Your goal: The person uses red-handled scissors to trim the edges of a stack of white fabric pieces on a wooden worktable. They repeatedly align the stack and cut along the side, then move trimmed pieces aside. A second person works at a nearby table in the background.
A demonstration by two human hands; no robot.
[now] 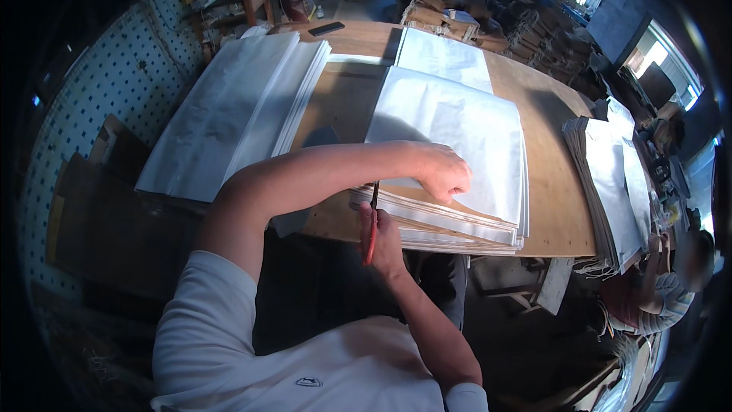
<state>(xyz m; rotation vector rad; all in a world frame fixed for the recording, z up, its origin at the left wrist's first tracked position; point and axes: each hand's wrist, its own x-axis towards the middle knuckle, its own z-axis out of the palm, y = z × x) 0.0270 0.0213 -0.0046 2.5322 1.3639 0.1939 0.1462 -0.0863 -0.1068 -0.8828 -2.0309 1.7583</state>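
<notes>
My left arm reaches across to the right, over a stack of white paper sheets or bags (488, 137). My left hand (444, 172) is closed at the stack's near edge, fingers curled under; what they grip is hidden. Below it, my right hand (387, 244) is wrapped round scissors with red handles (370, 238). Their dark blades point away from me, up against the left end of the stack's layered near edge. How far the blades are apart cannot be made out.
The stack lies on a wooden table (545, 168). Another white stack (221, 114) fills the table's left, and a third (610, 175) hangs over the right edge. A dark phone (326, 28) lies at the back. Another person (659, 290) sits at the far right.
</notes>
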